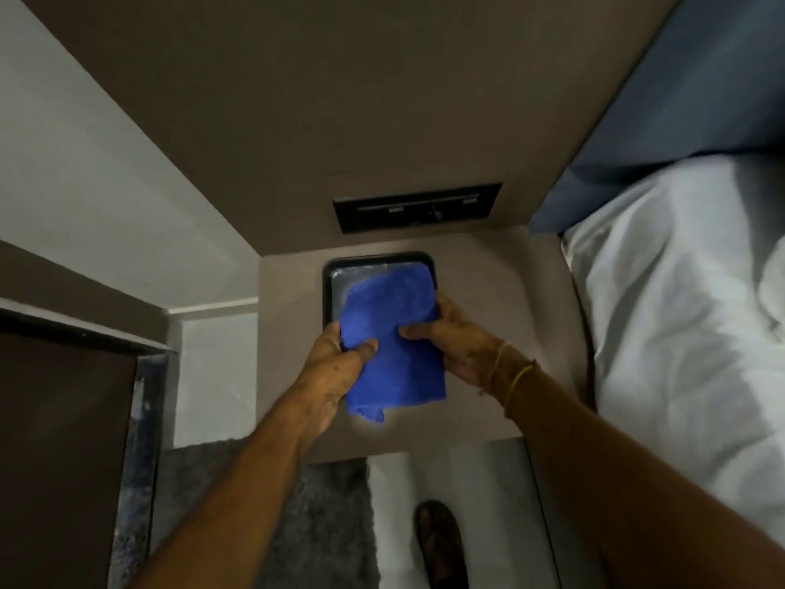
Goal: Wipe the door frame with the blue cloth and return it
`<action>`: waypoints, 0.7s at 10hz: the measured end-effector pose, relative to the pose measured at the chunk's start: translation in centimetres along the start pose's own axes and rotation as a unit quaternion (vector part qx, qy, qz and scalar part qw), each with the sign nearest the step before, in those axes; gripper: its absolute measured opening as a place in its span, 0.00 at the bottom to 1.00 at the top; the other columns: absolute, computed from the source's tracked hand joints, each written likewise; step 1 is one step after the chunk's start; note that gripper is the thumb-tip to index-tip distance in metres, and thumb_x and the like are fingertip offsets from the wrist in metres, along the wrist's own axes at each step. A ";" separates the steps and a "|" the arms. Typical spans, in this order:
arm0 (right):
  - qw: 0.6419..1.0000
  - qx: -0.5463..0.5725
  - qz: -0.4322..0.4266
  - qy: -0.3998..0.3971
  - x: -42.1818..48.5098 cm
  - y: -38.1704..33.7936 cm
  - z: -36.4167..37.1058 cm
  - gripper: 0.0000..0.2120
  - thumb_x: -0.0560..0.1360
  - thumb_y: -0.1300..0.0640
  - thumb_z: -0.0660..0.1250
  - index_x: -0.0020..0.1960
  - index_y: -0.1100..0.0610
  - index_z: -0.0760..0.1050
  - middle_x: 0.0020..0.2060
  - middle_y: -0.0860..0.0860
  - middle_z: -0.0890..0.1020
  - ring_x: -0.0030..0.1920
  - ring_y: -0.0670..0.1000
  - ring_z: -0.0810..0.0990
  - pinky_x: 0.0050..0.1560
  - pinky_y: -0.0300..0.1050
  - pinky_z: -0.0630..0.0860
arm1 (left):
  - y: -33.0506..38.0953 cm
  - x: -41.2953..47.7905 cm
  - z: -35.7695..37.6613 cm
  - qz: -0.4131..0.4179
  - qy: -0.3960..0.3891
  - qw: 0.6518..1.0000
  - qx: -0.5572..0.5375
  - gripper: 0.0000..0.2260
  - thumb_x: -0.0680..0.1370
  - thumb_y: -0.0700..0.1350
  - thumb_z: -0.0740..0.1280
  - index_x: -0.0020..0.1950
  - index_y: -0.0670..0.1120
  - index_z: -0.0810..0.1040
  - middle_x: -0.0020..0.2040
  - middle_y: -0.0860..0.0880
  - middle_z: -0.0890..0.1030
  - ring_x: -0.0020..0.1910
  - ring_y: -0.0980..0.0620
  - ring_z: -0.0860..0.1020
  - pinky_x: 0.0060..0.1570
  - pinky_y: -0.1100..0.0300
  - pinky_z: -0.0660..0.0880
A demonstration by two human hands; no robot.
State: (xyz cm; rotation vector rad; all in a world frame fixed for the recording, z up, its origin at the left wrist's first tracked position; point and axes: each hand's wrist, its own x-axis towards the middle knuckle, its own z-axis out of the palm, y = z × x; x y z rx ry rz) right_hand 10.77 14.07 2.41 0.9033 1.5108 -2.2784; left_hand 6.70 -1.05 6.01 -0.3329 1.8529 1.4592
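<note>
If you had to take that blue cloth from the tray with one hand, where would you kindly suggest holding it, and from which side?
I would take the blue cloth by its near half, coming from the side nearest the person. That half overhangs the black tray, so fingers can probably slip beneath it; the far half lies over the tray. Both the left hand and right hand pinch it there.

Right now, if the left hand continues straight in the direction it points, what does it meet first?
The left hand, gripping the blue cloth, points up and away toward the dark tray on the bedside surface. It would probably meet the tray's near rim first, though depth is unclear from this view.
</note>
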 end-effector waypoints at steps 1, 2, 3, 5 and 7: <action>0.999 -0.032 -0.018 0.003 4.0 1.2 -1.2 0.32 0.71 0.69 0.69 0.71 0.55 0.62 0.67 0.58 0.73 0.64 0.59 0.74 0.64 0.59 0.72 | -1.4 4.3 0.2 0.009 0.010 1.000 0.013 0.17 0.76 0.40 0.66 0.65 0.45 0.70 0.54 0.45 0.79 0.50 0.46 0.79 0.45 0.53 0.78; 0.987 -0.148 -0.028 0.057 7.8 3.7 -2.4 0.35 0.70 0.67 0.71 0.72 0.58 0.59 0.67 0.59 0.71 0.65 0.60 0.72 0.64 0.60 0.72 | -3.9 9.1 0.6 0.000 0.049 0.997 0.066 0.16 0.75 0.39 0.68 0.61 0.43 0.70 0.50 0.46 0.80 0.44 0.49 0.79 0.43 0.54 0.78; 0.938 -0.324 -0.045 0.117 9.7 6.7 -3.0 0.34 0.70 0.64 0.72 0.71 0.63 0.59 0.65 0.64 0.70 0.64 0.64 0.72 0.64 0.61 0.71 | -7.0 11.7 1.0 -0.017 0.087 0.981 0.172 0.11 0.72 0.40 0.71 0.52 0.47 0.73 0.52 0.42 0.79 0.52 0.42 0.78 0.50 0.56 0.75; 0.818 -0.558 -0.093 0.100 8.9 8.5 -2.4 0.28 0.74 0.62 0.66 0.71 0.60 0.60 0.68 0.63 0.63 0.67 0.64 0.65 0.68 0.51 0.63 | -9.2 13.0 1.2 0.060 0.141 0.928 0.339 0.15 0.72 0.40 0.69 0.58 0.42 0.73 0.56 0.38 0.78 0.55 0.39 0.77 0.56 0.48 0.75; 0.800 -0.584 -0.110 0.081 5.6 6.9 -0.8 0.24 0.76 0.59 0.63 0.70 0.61 0.61 0.69 0.63 0.60 0.67 0.63 0.64 0.67 0.55 0.68 | -6.4 8.8 -0.3 0.151 0.180 0.893 0.384 0.16 0.76 0.43 0.64 0.64 0.45 0.71 0.61 0.40 0.73 0.57 0.39 0.75 0.55 0.46 0.75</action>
